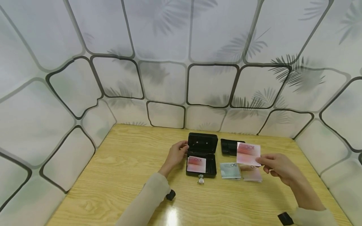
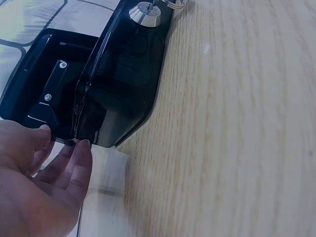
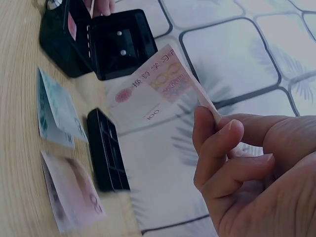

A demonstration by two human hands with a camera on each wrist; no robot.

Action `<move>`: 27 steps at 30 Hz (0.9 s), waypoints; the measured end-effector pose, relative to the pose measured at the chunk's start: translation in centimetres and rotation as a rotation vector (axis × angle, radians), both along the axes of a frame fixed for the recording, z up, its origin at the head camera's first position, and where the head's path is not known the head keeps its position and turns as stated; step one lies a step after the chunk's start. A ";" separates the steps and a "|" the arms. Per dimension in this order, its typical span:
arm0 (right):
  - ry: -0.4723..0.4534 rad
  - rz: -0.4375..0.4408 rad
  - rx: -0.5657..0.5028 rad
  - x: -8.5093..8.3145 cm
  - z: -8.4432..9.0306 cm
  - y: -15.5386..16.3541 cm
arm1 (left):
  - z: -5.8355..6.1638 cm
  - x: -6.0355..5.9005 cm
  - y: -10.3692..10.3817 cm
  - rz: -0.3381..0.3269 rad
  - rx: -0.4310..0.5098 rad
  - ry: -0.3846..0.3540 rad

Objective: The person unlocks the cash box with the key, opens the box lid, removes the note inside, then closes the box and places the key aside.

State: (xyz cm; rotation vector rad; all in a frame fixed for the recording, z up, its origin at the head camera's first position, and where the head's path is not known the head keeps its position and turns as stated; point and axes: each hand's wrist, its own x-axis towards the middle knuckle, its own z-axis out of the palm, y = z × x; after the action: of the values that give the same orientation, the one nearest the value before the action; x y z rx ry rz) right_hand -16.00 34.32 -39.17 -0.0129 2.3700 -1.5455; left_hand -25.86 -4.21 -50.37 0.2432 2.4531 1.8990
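My right hand [image 1: 280, 166] pinches a folded pink 100 banknote [image 1: 248, 153] between thumb and fingers; it is raised above the table, and its printed face shows in the right wrist view. A black cash box [image 2: 128, 74] stands with its lid [image 1: 203, 142] upright. With thumb and fingertips, my left hand [image 2: 49, 182] grips the lid's lower corner near the hinge, at the box's left side. Inside the box, another folded pink 100 banknote [image 1: 196, 164] lies on the left. A key [image 2: 152, 4] sits in the front lock, with a ring hanging from it.
Right of the box, a folded green 50 banknote [image 1: 229, 171] and a folded brownish banknote [image 1: 252, 174] lie on the wooden table [image 1: 135, 157]. Behind them is a black compartment tray [image 3: 106, 148]. A patterned curtain [image 1: 167, 81] encloses the table's back and sides.
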 end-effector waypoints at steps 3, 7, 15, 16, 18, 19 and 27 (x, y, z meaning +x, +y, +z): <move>-0.006 -0.005 0.009 0.3 -0.1 1.5 | -0.1 0.0 0.0 0.000 -0.001 -0.002; -0.001 -0.028 0.018 0.6 -0.6 3.8 | -0.1 0.0 0.0 0.003 -0.010 -0.003; -0.096 -0.005 0.054 1.3 -1.3 8.8 | -0.2 -0.2 0.1 0.004 -0.017 -0.010; -0.107 -0.011 0.064 1.4 -1.4 9.4 | -0.2 -0.2 0.1 0.003 -0.017 -0.011; -0.129 -0.036 0.088 1.7 -1.5 10.6 | -0.2 -0.2 0.1 0.004 -0.018 -0.011; -0.141 -0.048 0.101 1.8 -1.5 11.1 | -0.2 -0.2 0.1 0.004 -0.017 -0.009; -0.156 -0.084 0.220 2.0 -1.7 14.0 | -0.4 -0.2 0.0 0.001 -0.015 -0.009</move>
State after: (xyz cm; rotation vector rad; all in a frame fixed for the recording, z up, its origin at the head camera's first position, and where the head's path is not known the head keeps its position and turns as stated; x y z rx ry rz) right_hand -13.95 48.28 -40.87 0.2493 2.4266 -1.2615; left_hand -26.05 -4.17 -50.79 0.2321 2.4617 1.8771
